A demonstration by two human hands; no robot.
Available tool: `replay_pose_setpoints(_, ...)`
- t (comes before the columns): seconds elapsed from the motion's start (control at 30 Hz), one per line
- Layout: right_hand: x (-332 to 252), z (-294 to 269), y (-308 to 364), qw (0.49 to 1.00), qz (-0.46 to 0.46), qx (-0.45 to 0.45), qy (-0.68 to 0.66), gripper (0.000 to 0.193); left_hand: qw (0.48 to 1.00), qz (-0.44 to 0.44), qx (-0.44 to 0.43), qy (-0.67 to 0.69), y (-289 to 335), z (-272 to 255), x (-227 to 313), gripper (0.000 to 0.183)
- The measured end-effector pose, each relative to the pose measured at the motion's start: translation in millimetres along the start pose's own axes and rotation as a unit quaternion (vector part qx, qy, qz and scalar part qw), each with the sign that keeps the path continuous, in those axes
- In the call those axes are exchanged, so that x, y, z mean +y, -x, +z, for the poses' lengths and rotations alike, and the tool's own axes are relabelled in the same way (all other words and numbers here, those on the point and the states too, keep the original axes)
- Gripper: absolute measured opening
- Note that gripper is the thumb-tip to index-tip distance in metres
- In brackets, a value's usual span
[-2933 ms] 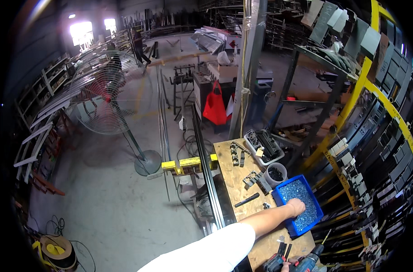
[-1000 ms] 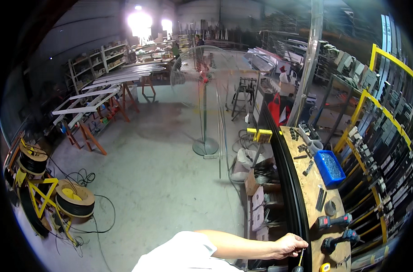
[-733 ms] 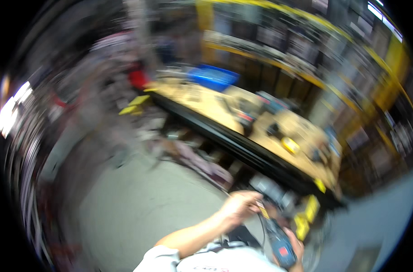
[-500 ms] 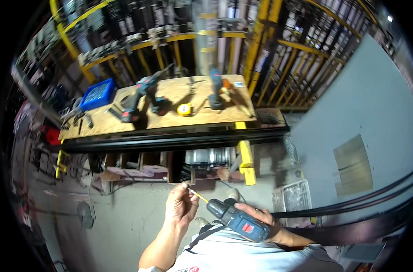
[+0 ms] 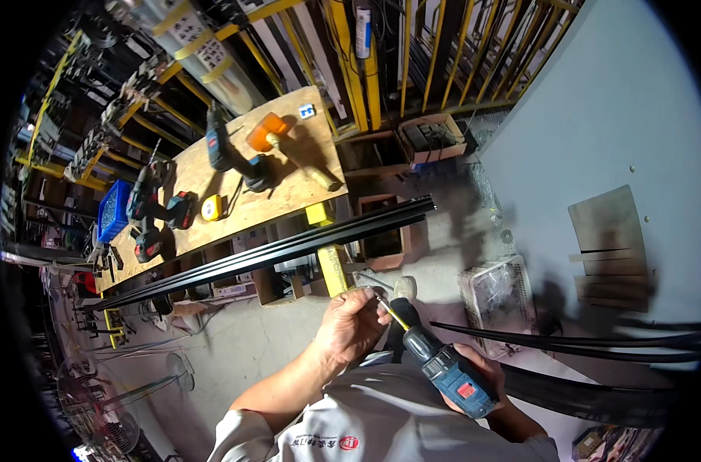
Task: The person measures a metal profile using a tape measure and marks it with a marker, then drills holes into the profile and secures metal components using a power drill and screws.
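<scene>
My right hand (image 5: pixel 489 371) wraps a blue-and-black plastic drill (image 5: pixel 456 380), likely heavy, best held by its handle, while beside it my left hand (image 5: pixel 350 327) pinches a slim yellow metal bit (image 5: pixel 397 314).

The held drill (image 5: pixel 452 375) partly hid the right grip (image 5: pixel 492 373). Near the counter's (image 5: pixel 195 171) left edge, the blue bin's (image 5: pixel 124 202) pieces (image 5: pixel 112 208) were too small to tell.

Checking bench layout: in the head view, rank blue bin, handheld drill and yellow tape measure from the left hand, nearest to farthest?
1. Drill: in the right hand, just right of the left hand.
2. Yellow tape measure: on the bench, forward-left.
3. Blue bin: farther left.
</scene>
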State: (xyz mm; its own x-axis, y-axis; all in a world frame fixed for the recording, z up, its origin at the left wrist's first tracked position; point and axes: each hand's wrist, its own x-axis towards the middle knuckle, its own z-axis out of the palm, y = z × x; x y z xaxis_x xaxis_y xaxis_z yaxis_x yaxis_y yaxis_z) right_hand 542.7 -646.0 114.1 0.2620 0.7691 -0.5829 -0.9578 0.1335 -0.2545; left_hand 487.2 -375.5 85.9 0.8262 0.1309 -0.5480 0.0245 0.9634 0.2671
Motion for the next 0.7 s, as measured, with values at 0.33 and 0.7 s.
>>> replay_pose_setpoints(0.33,-48.8,9.7,-18.2,0.949,-0.036,0.265,-0.169,0.048,0.429,0.396,-0.126,-0.802,-132.9,15.1,100.2,0.027)
replay_pose_setpoints(0.7,-104.6,121.8,-58.8,0.409,-0.051,0.287,0.865,0.031,0.398,0.268,-0.218,-0.85,-196.0,8.5,95.7,0.047)
